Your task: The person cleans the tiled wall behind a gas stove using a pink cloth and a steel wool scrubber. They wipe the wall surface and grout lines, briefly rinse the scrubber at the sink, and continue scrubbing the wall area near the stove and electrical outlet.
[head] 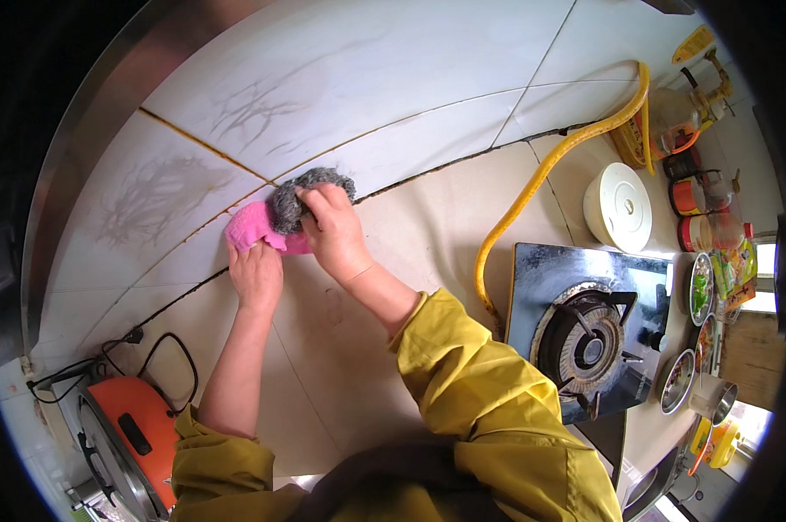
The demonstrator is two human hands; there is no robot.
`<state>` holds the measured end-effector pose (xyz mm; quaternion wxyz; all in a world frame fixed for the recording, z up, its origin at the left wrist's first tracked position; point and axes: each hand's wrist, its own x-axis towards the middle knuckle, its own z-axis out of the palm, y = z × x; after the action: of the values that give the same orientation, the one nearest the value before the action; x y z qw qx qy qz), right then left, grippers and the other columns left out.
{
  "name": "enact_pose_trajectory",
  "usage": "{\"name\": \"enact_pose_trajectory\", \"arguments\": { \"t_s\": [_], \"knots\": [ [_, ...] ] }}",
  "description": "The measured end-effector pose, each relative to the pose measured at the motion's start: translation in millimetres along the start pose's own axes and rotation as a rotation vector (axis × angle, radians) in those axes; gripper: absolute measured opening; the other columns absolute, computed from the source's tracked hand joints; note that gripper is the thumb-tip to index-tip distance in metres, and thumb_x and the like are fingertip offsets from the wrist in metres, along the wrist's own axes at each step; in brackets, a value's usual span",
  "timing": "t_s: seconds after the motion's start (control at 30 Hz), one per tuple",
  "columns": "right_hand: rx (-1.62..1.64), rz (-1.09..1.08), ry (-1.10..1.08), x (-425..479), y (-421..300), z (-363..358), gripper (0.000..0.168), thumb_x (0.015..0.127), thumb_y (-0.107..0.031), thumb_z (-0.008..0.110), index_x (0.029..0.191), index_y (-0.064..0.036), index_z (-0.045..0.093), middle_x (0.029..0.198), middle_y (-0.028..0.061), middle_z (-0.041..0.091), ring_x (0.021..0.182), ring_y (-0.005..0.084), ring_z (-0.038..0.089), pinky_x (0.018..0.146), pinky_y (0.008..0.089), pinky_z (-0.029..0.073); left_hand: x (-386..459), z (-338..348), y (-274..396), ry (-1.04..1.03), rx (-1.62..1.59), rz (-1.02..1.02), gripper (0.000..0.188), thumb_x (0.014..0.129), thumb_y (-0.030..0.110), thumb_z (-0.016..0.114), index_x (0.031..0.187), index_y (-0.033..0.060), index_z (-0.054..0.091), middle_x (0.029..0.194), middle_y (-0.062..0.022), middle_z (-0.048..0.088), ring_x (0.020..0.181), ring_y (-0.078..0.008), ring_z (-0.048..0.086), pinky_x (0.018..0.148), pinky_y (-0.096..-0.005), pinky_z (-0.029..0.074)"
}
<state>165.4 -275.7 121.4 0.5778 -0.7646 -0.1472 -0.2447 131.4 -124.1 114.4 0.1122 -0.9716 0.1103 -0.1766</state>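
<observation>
My right hand (332, 228) grips a grey steel-wool scouring pad (314, 184) against the lower part of the white tiled wall (393, 78), close to where the yellowed grout lines cross. Just left of it, my left hand (256, 271) has its fingers on a pink cloth (252, 225), which bunches up against the wall tile and partly lies beneath the pad. Part of the cloth is hidden behind my right hand. Greyish smears (164, 199) mark the tiles to the left and above.
A yellow hose (530, 186) curves over the beige counter to a gas stove (588, 326). Beyond stand a white lidded bowl (618, 207), bottles, jars and metal dishes of food. At the lower left sits an orange appliance (138, 430) with black cables.
</observation>
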Motion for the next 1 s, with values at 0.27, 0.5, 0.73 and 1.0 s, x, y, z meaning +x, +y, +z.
{"name": "enact_pose_trajectory", "arguments": {
  "t_s": [0.27, 0.5, 0.73, 1.0],
  "knots": [
    [-0.036, 0.457, 0.539, 62, 73, -124, 0.027, 0.072, 0.005, 0.051, 0.1, 0.003, 0.05, 0.091, 0.0185, 0.056, 0.087, 0.0328, 0.054, 0.08, 0.0376, 0.042, 30, 6, 44, -0.001, -0.134, 0.009, 0.022, 0.078, 0.017, 0.054, 0.095, 0.0049, 0.061, 0.091, -0.0133, 0.061, 0.094, -0.0299, 0.055, 0.086, -0.0451, 0.038],
    [-0.012, 0.586, 0.472, 0, 95, -37, 0.033, 0.072, 0.001, 0.053, 0.105, 0.003, 0.048, 0.1, 0.02, 0.055, 0.096, 0.0332, 0.054, 0.088, 0.0375, 0.041, 28, 27, 41, 0.072, -0.164, 0.13, 0.034, 0.079, 0.012, 0.05, 0.113, 0.0084, 0.054, 0.12, -0.0053, 0.049, 0.116, -0.0239, 0.042, 0.1, -0.0436, 0.03],
    [0.402, 0.849, 0.164, -46, 65, 50, 0.033, 0.069, 0.003, 0.057, 0.101, 0.001, 0.048, 0.09, 0.0167, 0.057, 0.083, 0.0239, 0.056, 0.076, 0.0347, 0.044, -2, 24, -8, 0.076, -0.054, 0.146, 0.03, 0.077, 0.016, 0.056, 0.104, 0.0058, 0.061, 0.105, -0.0103, 0.06, 0.107, -0.0273, 0.051, 0.1, -0.0485, 0.03],
    [0.573, 0.785, 0.509, 3, 48, -19, 0.024, 0.078, 0.007, 0.053, 0.1, -0.001, 0.048, 0.093, 0.0089, 0.054, 0.073, 0.0146, 0.053, 0.055, 0.026, 0.047, -34, 26, -24, 0.098, -0.057, -0.104, 0.021, 0.074, 0.017, 0.058, 0.092, 0.0068, 0.063, 0.093, -0.0074, 0.061, 0.103, -0.0255, 0.05, 0.094, -0.0464, 0.035]
  ]
}}
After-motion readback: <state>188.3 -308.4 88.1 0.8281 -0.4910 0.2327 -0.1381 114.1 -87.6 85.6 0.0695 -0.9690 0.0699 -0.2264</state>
